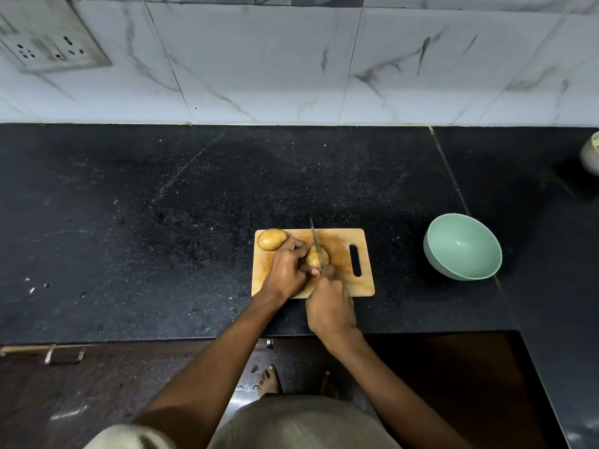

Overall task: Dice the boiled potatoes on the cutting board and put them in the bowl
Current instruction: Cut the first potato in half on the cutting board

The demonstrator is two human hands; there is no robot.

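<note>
Yellow-brown potato (313, 258) sits mid cutting board (337, 244), skin on, w/ the knife (314, 238) blade set down into its top, tip pointing away toward the wall. Left hand (287, 270) curls over the potato's left side, fingers on top and thumb at the near end, pinning it. Right hand (330, 307) is closed round the knife handle, which is hidden in the fist, at the board's near edge. Second potato (272, 239), whole, lies at the board's far-left corner, just beside the left knuckles; can't tell if they touch. Board is light wood, handle slot on its right end, flat on a black speckled counter (162, 222). Pale green bowl (463, 251) stands to the right of the board, apart from it, nothing seen inside. White marble-look tiles (291, 66) behind, w/ a socket plate (48, 43) top left.
</note>
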